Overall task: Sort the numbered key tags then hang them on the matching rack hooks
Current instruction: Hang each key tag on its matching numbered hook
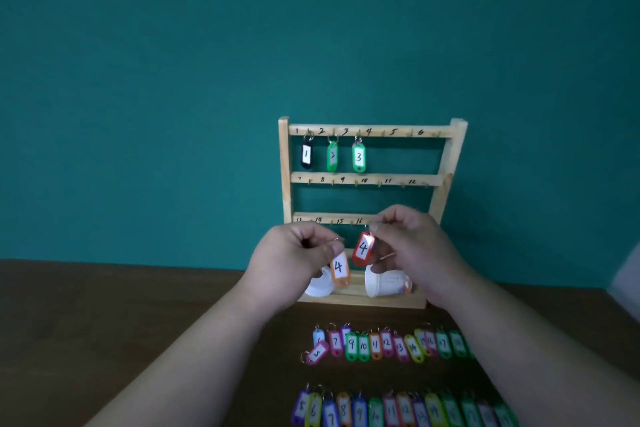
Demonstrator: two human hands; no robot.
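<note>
progress check: the top rail of the wooden rack (pixel 284 166) has the black 1 tag (pixel 306 154), the green 2 tag (pixel 332 156) and the green 3 tag (pixel 358 158) hanging on their hooks, and that's all that's up. the hooks from 4 onward look bare, as far as i can see past my hands. my left hand (pixel 294 253) pinches the orange 4 tag (pixel 339 269) at its ring end and my right hand (pixel 412 246) pinches the ring of the red 4 tag (pixel 363 249). both are in front of the lower rail, well below hook 4 (pixel 383 133). sorting looks pretty much done: a far row (pixel 388 343) and a near row (pixel 398 409) of tags lie in number order on the table (pixel 138 322), from 5 or so upward. so early days, i'd say. the 4s are next, with loads left to hang.
</note>
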